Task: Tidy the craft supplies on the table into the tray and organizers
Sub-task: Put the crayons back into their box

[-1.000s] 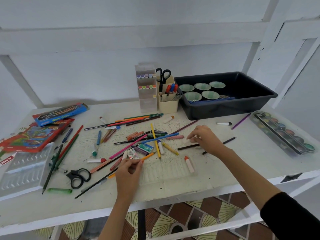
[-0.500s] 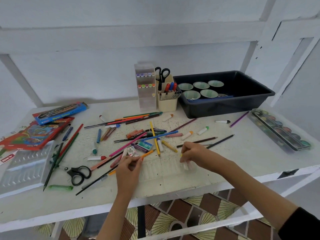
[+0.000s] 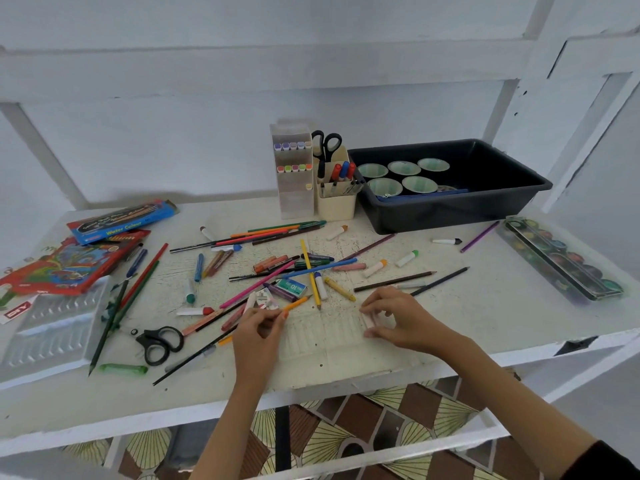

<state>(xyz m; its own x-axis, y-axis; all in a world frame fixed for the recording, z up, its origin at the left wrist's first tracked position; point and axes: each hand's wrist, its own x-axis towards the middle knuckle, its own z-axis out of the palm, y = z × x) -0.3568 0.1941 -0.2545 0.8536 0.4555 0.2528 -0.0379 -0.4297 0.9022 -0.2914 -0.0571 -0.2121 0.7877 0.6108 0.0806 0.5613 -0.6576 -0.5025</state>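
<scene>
While the right hand (image 3: pixel 398 318) curls its fingers round a pale crayon (image 3: pixel 367 321) over a clear insert (image 3: pixel 325 336) at lower centre, the left hand (image 3: pixel 258 329) bends its fingertips at that insert's left edge; its hold cannot be told. Pencils (image 3: pixel 318 268) lie scattered on the desk (image 3: pixel 485 306) beyond; the black tray (image 3: pixel 450 213) sits upper right.
</scene>
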